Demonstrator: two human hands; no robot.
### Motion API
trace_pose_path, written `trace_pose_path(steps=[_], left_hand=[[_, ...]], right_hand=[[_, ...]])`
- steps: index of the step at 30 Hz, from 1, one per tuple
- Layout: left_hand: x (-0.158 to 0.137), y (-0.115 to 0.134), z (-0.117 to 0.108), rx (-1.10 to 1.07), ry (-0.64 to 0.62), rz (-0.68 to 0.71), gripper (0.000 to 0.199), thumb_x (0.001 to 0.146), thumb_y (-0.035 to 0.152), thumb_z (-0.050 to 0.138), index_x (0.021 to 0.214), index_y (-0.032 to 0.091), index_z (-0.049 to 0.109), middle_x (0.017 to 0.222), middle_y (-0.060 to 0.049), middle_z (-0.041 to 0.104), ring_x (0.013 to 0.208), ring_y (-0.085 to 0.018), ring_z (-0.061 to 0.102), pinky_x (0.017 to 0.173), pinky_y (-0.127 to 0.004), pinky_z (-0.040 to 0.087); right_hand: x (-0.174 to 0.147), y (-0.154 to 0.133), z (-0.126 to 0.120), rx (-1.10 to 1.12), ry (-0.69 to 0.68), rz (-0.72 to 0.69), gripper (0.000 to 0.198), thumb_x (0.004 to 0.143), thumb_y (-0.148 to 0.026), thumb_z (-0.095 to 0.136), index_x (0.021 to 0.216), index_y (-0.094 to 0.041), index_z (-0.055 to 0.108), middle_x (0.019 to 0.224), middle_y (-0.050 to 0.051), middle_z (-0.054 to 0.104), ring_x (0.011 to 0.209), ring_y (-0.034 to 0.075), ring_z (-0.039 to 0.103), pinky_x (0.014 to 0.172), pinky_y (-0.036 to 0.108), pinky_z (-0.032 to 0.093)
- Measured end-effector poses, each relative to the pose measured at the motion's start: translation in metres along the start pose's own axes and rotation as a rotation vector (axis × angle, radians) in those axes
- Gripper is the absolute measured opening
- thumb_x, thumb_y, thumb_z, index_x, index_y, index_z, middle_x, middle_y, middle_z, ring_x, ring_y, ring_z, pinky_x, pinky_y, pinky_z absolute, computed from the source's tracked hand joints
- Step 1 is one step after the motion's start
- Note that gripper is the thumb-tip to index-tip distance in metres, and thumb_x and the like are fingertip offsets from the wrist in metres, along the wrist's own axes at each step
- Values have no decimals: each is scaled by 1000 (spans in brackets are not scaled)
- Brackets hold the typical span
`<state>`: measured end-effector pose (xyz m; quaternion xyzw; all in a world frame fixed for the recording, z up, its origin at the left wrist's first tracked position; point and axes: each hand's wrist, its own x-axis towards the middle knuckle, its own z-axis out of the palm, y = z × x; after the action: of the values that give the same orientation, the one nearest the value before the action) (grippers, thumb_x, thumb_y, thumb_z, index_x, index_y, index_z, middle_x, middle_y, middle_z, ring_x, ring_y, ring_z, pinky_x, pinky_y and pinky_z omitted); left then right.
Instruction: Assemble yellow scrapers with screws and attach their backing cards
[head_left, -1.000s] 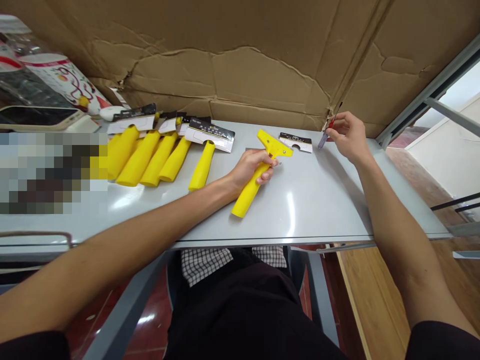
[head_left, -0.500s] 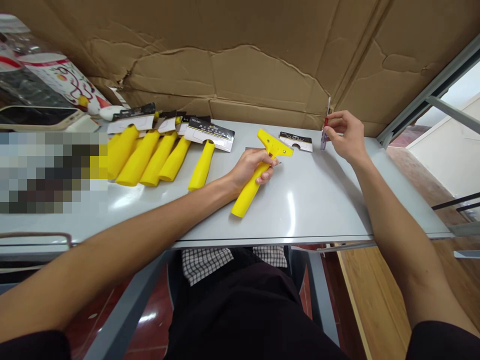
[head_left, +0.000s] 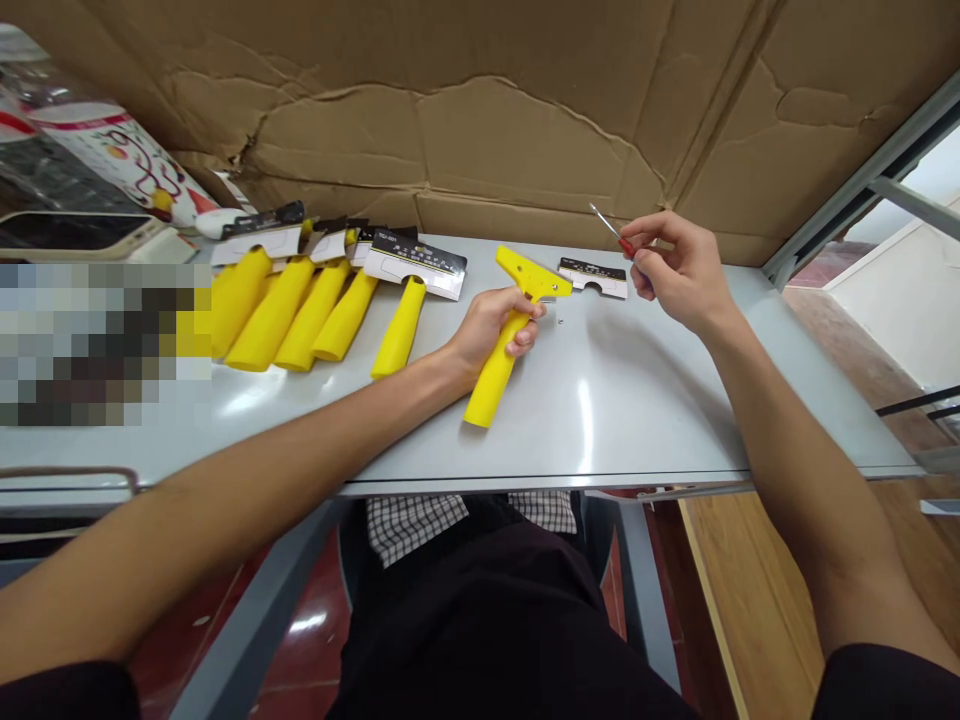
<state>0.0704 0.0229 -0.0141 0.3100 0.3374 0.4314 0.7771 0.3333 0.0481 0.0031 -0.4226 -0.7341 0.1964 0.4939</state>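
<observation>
My left hand is wrapped round the handle of a yellow scraper, whose wide head points away from me. Above the table at the right, my right hand pinches a small screwdriver by its red collar; the metal shaft tilts up to the left, and the rest of its grip is hidden by my fingers. Between the two hands, a tiny screw lies on the table. Behind it is a loose black-and-white card with a cut-out notch.
Several yellow scrapers with cards on their heads lie in a row at the left, one closest to my left hand. A phone and a patterned bottle stand farther left. Cardboard walls the back of the grey table.
My right hand has turned the screwdriver from upright to tilted, its tip now pointing up to the left. My left hand keeps its hold, with the scraper's head slightly farther left.
</observation>
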Motion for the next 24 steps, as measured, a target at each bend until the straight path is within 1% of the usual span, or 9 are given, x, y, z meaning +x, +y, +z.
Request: trace_pose_path(steps=[3,7,9,11,14,16,20,24], left_hand=[[1,0,-1,-7,-7,5,19,64,12,65,80,17,55,66,1,63,35,-3,44,31,-14,27],[1,-1,0,-5,-9,-1,20,64,12,65,80,17,55,66,1,62,35,-4,45,30,-14,28],[1,0,0,-9,-9,-6,21,64,12,65,81,18,54,66,1,63,35,-4,45,30,-14,28],[1,0,0,-11,-15,-4,21,64,12,65,81,18,54,66,1,63,35,-4,45,30,-14,27],[2,0,-1,-10,-29,2,21,64,12,65,82,17,55,66,1,63,36,-4,45,30,-13,28],[2,-1,-1,-12,-28,-1,22,64,12,65,82,18,55,67,1,64,36,-4,45,31,-13,28],[2,-1,-1,-15,-24,-5,24,63,12,66,83,18,54,65,1,63,35,-4,45,31,-14,27],[1,-1,-1,-5,-24,-7,24,63,13,66,83,18,54,64,2,63,35,-4,44,31,-14,26]], right_hand=[[-1,-6,2,20,-23,17,11,93,-34,78,102,-30,74,92,3,64,59,13,52,46,32,46],[-3,-11,5,13,-40,21,17,86,-37,87,95,-28,75,97,5,67,70,16,57,48,31,48],[-4,-13,7,-1,-48,17,20,85,-39,89,90,-27,74,98,5,69,73,17,59,50,32,50],[-5,-13,10,-25,-51,24,21,87,-43,87,89,-27,74,95,5,69,71,17,59,51,33,51],[-6,-13,13,-72,-42,30,19,92,-45,82,96,-28,76,91,5,69,67,17,58,52,35,53],[-7,-13,14,-98,-37,22,19,94,-47,78,98,-28,76,89,5,70,69,18,61,55,35,54],[-6,-13,15,-117,-35,3,23,98,-48,73,91,-27,74,86,6,70,78,22,67,58,36,56],[-6,-13,13,-96,-43,-14,20,95,-47,78,90,-28,74,90,5,71,78,21,67,58,35,56]])
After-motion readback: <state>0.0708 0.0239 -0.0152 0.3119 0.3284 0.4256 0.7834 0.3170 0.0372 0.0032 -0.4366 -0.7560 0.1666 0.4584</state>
